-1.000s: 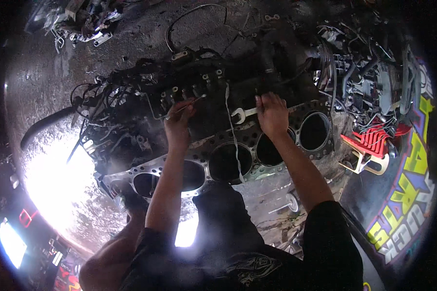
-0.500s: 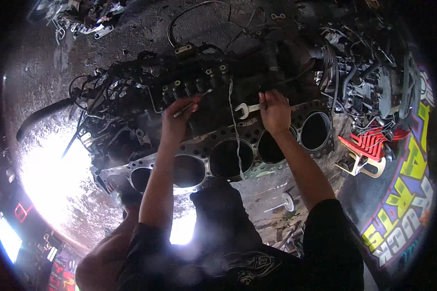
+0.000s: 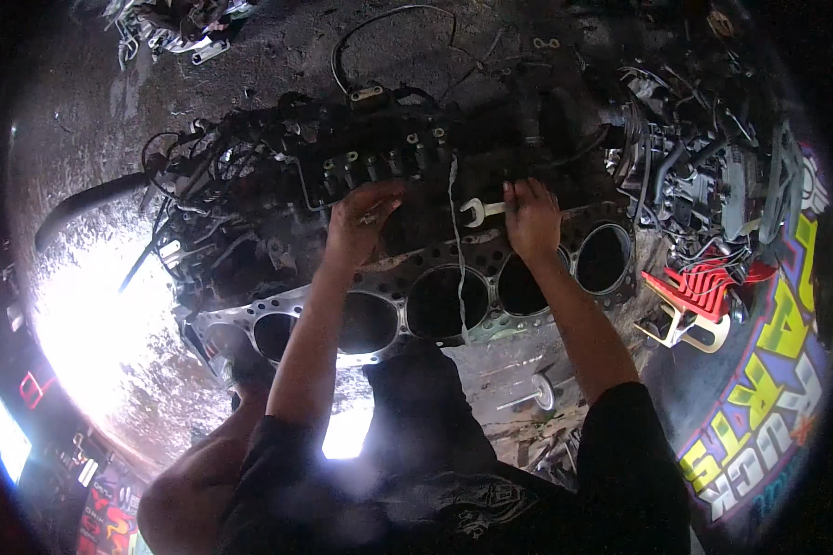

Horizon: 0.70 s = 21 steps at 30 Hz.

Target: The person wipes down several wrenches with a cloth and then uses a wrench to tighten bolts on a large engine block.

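Observation:
My right hand (image 3: 532, 215) is closed around an open-end wrench (image 3: 482, 213), whose pale jaw points left over the dark side of a large engine block (image 3: 401, 310). To its left, my left hand (image 3: 366, 217) is closed just below a row of brass-coloured fittings (image 3: 397, 159). A slim metal tool in its fingers is almost wholly hidden now. A light-coloured cord (image 3: 459, 254) hangs between the hands and runs down across the block's face, past the big round cylinder bores.
Wiring and a thick black hose (image 3: 93, 211) spread at the left. More engine parts (image 3: 685, 157) lie at the right, above a red and cream plastic piece (image 3: 699, 296). A round metal part with a stem (image 3: 539, 395) rests on the floor. Bright glare covers the floor at left.
My left hand has turned, so the slim metal tool that stuck out of it is mostly hidden. My right hand keeps the wrench at nearly the same spot. The whole view has shifted slightly.

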Available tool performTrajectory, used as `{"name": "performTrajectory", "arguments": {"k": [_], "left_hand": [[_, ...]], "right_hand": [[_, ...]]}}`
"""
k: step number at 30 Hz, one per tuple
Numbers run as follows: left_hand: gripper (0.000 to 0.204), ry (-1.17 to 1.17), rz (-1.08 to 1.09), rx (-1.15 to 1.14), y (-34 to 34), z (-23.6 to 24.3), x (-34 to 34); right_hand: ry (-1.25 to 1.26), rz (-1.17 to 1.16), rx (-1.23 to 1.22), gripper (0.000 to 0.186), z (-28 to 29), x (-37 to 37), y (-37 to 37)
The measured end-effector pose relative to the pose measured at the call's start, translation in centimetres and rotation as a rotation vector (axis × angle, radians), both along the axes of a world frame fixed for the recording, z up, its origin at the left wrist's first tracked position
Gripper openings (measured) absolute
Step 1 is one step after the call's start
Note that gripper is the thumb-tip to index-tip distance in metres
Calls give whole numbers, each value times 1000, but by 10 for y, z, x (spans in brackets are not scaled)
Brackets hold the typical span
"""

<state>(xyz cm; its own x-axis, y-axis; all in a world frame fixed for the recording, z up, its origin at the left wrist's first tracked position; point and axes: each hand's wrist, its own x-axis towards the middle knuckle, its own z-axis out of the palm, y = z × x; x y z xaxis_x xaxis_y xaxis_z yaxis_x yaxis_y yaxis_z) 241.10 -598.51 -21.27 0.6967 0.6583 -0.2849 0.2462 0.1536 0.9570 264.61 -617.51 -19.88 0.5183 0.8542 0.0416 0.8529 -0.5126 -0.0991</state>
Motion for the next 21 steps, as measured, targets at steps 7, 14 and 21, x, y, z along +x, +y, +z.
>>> {"name": "performTrajectory", "arguments": {"k": [7,14,21], "left_hand": [[22,46,-69,140,-7,7,3],[22,57,-58,100,-7,2,-4],[23,4,-140,197,-3,4,0]], "right_hand": [[-11,35,38,17,-4,-1,-3],[55,-16,35,26,1,-4,1],[-135,136,137,21,31,-2,6]]}}
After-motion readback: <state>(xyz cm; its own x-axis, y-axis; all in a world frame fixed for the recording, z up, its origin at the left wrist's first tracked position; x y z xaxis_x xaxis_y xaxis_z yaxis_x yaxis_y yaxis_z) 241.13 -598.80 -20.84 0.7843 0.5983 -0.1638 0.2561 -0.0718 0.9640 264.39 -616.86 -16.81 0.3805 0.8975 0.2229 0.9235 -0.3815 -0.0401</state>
